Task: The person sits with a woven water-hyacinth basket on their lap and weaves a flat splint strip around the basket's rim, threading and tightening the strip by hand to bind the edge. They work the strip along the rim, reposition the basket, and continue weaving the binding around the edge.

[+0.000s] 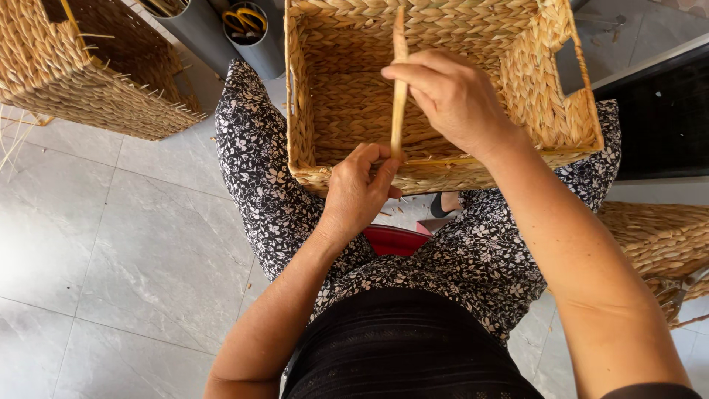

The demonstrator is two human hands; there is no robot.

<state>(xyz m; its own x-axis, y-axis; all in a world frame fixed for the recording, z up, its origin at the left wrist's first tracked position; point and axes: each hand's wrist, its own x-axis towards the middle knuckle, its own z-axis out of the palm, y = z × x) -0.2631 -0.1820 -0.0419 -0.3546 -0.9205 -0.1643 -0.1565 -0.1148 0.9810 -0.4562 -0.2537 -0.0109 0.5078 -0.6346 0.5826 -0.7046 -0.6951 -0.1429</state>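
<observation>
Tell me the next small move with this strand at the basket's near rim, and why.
Probably pull the strand taut along the near rim. The right hand pinches its upper part, the left hand grips its lower end at the rim of the woven basket, and it stands upright, seemingly not yet laid into the weave.
</observation>
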